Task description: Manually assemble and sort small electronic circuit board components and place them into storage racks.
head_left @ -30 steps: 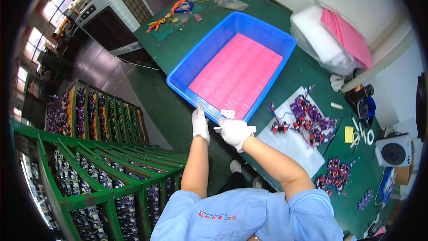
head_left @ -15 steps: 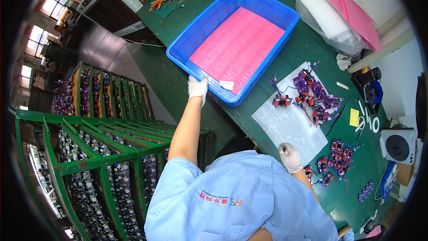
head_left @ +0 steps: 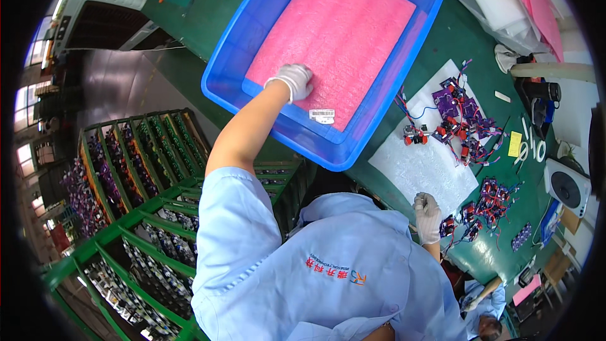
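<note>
Blue bin (head_left: 312, 145) on green table (head_left: 456, 33)

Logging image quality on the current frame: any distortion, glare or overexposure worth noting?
Head view: fisheye distortion bends the green metal rack, inside a black rim; head view: the windows at far left look washed out; head view: glare whitens the green tabletop near lower right; head view: the blue plastic bin nevertheless reads clearly.

There is one left hand (head_left: 293, 82) over one bin (head_left: 315, 151) and one pink sheet (head_left: 347, 31), one label (head_left: 322, 115) near its right side, and one right hand (head_left: 428, 218) with one white sheet (head_left: 404, 170) just ahead and, farther right, one yellow note (head_left: 515, 144), one speaker (head_left: 568, 187) and one co-worker (head_left: 486, 305).
</note>
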A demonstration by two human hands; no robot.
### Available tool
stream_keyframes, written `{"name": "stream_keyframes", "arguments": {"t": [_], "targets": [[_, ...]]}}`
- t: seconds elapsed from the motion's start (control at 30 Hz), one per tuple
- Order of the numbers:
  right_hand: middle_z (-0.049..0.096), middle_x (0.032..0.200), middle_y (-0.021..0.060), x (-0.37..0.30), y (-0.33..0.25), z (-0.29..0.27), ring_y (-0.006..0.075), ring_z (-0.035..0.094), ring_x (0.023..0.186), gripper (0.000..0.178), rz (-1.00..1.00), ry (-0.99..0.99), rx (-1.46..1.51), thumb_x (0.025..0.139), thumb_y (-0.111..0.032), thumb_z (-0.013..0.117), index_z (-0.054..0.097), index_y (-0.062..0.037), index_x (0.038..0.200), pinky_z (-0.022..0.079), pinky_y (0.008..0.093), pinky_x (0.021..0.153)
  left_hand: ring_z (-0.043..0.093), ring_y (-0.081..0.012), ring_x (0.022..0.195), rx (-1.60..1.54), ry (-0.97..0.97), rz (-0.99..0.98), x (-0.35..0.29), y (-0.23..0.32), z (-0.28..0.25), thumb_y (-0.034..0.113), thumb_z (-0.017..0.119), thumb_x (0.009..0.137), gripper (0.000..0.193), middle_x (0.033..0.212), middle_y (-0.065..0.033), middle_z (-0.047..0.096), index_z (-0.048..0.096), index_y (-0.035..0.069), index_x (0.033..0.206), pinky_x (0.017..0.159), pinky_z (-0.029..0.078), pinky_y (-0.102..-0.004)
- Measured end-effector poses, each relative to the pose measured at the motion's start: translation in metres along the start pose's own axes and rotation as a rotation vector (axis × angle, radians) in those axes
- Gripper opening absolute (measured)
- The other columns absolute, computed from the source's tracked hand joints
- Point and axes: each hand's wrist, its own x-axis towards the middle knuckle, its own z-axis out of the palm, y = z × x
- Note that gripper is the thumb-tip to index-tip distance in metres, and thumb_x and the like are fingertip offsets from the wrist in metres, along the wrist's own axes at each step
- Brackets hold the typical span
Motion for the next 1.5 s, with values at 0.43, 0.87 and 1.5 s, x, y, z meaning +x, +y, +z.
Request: {"name": "stream_keyframes", "arguments": {"t": [0.43,0.87,1.5], "targets": [[0.064,0.083,0.0209,0.008,-0.035,0.016,0.0340,0.063,0.074,0.025,0.035,0.062,-0.036,0.084,-0.021,0.058,0.060,0.0013,0.096,0.049,0.0386,0.068,0.040,-0.0332,0.121,0.047,-0.145,0.147,0.001,0.011,0.016,0.048,0.064,0.070,0.069,0.128,-0.0172,0.042,0.047,0.012,0.126,0.093,0.043,-0.0439],[0.064,0.082,0.0194,0.009,-0.031,0.026,0.0353,0.063,0.077,0.022,-0.129,0.037,-0.289,0.084,-0.019,0.058,0.061,-0.0005,0.094,0.050,0.0397,0.068,0.058,-0.0292,0.101,0.111,-0.253,0.112,0.002,0.037,0.013,0.052,0.063,0.073,0.059,0.108,-0.0165,0.058,0.059,0.007,0.110,0.084,0.048,-0.0391],[0.064,0.089,0.0186,0.014,-0.015,0.032,0.0347,0.063,0.083,0.025,0.199,0.194,0.159,0.083,-0.019,0.058,0.058,-0.0018,0.101,0.050,0.0386,0.072,0.065,-0.0293,0.086,0.258,-0.695,0.425,0.025,0.053,0.040,0.041,0.055,0.078,0.040,0.093,-0.0163,0.066,0.070,0.005,0.089,0.075,0.050,-0.0389]]}}
